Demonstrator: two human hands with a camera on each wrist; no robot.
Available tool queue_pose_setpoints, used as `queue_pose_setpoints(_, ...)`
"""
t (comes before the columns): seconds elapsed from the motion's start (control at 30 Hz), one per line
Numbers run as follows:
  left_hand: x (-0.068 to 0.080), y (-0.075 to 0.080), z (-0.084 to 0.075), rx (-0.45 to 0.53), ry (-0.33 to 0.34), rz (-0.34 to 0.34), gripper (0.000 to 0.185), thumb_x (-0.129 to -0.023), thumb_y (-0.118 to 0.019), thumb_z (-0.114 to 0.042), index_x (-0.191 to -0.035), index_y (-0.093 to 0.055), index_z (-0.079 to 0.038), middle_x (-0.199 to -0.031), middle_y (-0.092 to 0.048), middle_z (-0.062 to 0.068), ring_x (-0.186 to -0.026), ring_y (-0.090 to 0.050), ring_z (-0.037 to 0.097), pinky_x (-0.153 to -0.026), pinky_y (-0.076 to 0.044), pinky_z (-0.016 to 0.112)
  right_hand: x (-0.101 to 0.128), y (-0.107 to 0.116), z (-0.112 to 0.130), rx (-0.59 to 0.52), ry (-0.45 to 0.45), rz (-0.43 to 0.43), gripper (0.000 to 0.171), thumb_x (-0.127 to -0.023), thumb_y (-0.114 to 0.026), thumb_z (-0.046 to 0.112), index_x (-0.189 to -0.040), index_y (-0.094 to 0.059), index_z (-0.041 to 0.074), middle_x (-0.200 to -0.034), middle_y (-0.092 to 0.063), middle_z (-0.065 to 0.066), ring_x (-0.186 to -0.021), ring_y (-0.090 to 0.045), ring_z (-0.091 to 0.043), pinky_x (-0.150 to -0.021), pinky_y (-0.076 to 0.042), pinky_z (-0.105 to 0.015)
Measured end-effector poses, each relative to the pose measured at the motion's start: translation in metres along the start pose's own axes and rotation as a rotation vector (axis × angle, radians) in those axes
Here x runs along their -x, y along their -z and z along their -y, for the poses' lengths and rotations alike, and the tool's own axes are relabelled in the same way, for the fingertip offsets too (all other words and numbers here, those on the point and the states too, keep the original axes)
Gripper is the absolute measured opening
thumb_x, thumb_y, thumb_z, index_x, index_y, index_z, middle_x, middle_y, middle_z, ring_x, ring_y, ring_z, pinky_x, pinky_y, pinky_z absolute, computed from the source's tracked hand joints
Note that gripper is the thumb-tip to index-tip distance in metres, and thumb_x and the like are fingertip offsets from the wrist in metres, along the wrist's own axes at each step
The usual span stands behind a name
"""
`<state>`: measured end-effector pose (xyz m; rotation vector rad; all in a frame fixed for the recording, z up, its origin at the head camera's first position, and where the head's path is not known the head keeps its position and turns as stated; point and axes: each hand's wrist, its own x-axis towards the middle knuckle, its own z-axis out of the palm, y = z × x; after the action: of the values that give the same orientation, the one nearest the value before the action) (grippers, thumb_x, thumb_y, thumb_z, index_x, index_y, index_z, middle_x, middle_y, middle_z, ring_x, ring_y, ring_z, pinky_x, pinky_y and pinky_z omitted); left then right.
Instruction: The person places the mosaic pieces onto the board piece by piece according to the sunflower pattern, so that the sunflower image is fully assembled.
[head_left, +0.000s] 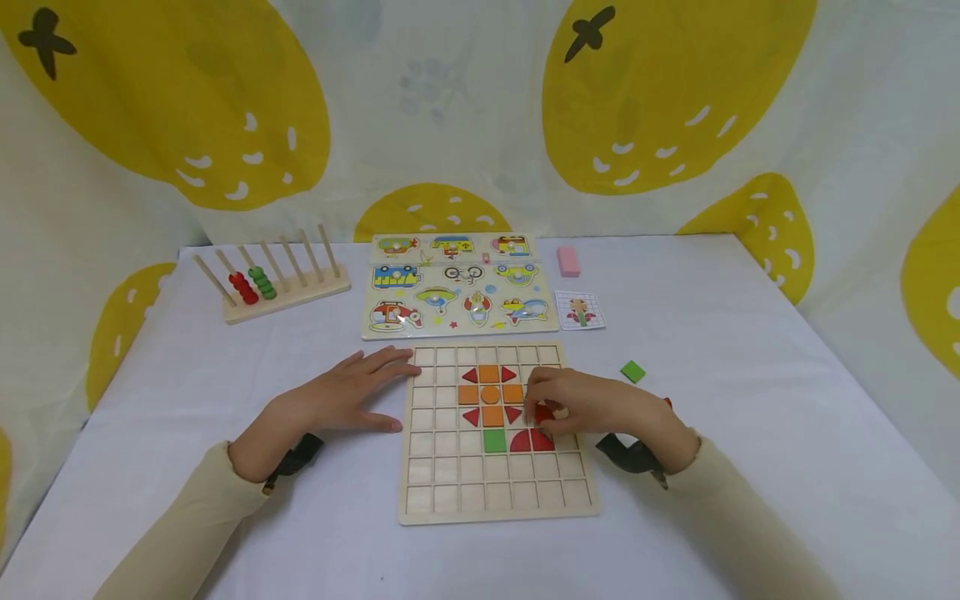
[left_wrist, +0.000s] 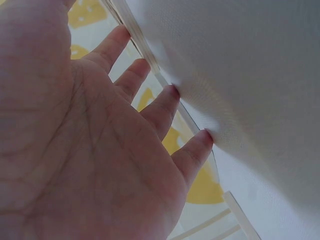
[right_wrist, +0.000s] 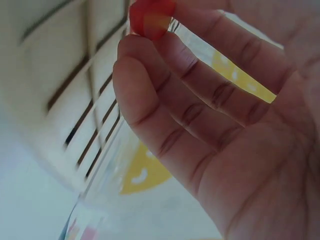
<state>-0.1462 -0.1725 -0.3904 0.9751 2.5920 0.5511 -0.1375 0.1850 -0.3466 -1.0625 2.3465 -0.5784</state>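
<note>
White-covered table point(head_left: 750, 400), lemon-print cloth backdrop point(head_left: 187, 100) hanging behind it along the far edge. Lots of bare cloth near-left and right of the work; the far-centre strip is crowded.

Wooden grid board point(head_left: 495, 492) sits centre-near, square to the near edge, with bare table beyond every edge but the far one. Its three near rows and left columns are vacant cells. Filled cells cluster at centre: orange squares and a disc with red triangles at the corners point(head_left: 491, 394), below that a green square point(head_left: 494, 440) and two red quarter-round pieces point(head_left: 531, 441) side by side.

Vehicle peg puzzle point(head_left: 459, 298) lies just beyond the board's far edge, nearly touching. Bead rack point(head_left: 281, 279) with red and green beads far-left, well apart. Pattern card point(head_left: 580, 309) just right of the puzzle, pink block point(head_left: 568, 261) beyond it. Loose green tile point(head_left: 633, 372) on the cloth right of the board, near the right wrist.

Left hand point(head_left: 348, 396): flat, palm down, fingers straight and slightly spread, fingertips at the board's left edge; wrist view shows the tips pressing the cloth beside the frame.

Right hand point(head_left: 581, 404): over the board's right-centre cells, fingertips curled, pinching a small red piece point(right_wrist: 151, 17) just above the red quarter-rounds. Can't tell whether it touches the board.
</note>
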Motion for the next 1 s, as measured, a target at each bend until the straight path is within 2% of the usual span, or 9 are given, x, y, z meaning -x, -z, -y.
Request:
queue_pose_setpoints(0.2, 0.000, 0.000, 0.000, 0.006, -0.005, -0.003, 0.075, -0.086, -0.072, -0.045, -0.147, -0.039, -0.017, -0.157, -0.029, 0.010, -0.145, -0.024, 0.033, -0.114, -0.016, 0.063, -0.015, -0.007, 0.016, 0.026, 0.038, 0.045, 0.011, -0.089, -0.066, 0.004, -0.095, -0.068, 0.013, -0.096, -0.053, 0.003, -0.087, -0.052, -0.013, -0.070, -0.048, -0.020)
queue_pose_setpoints(0.37, 0.001, 0.001, -0.001, 0.007, -0.002, -0.003, 0.075, -0.086, -0.072, -0.045, -0.147, -0.040, -0.018, -0.157, -0.029, 0.010, -0.144, -0.025, 0.032, -0.114, -0.017, 0.063, -0.028, -0.010, 0.028, 0.076, 0.057, 0.062, 0.010, -0.090, -0.067, 0.008, -0.098, -0.068, 0.014, -0.102, -0.054, 0.003, -0.092, -0.051, -0.012, -0.075, -0.049, -0.019)
queue_pose_setpoints(0.53, 0.001, 0.002, 0.000, 0.014, -0.010, -0.006, 0.074, -0.086, -0.071, -0.046, -0.147, -0.040, -0.018, -0.157, -0.029, 0.010, -0.144, -0.025, 0.032, -0.114, -0.016, 0.064, -0.040, -0.015, 0.035, 0.072, 0.073, 0.078, 0.013, -0.089, -0.066, 0.006, -0.098, -0.069, 0.015, -0.103, -0.054, 0.003, -0.091, -0.052, -0.010, -0.075, -0.048, -0.018)
queue_pose_setpoints(0.87, 0.000, 0.001, 0.000, 0.004, -0.008, -0.008, 0.074, -0.086, -0.071, -0.047, -0.147, -0.040, -0.019, -0.157, -0.029, 0.010, -0.145, -0.025, 0.032, -0.114, -0.016, 0.064, -0.051, -0.026, 0.043, 0.160, 0.133, 0.055, 0.015, -0.092, -0.068, 0.013, -0.106, -0.067, 0.013, -0.097, -0.056, 0.003, -0.088, -0.051, -0.009, -0.077, -0.048, -0.017)
queue_pose_setpoints(1.0, 0.000, 0.001, 0.000, 0.000, 0.001, -0.003, 0.074, -0.086, -0.071, -0.048, -0.147, -0.040, -0.019, -0.157, -0.029, 0.009, -0.145, -0.024, 0.032, -0.114, -0.016, 0.064, -0.051, -0.027, 0.045, 0.204, 0.126, 0.032, 0.010, -0.091, -0.070, 0.017, -0.101, -0.068, 0.014, -0.093, -0.057, 0.004, -0.085, -0.051, -0.008, -0.075, -0.048, -0.016)
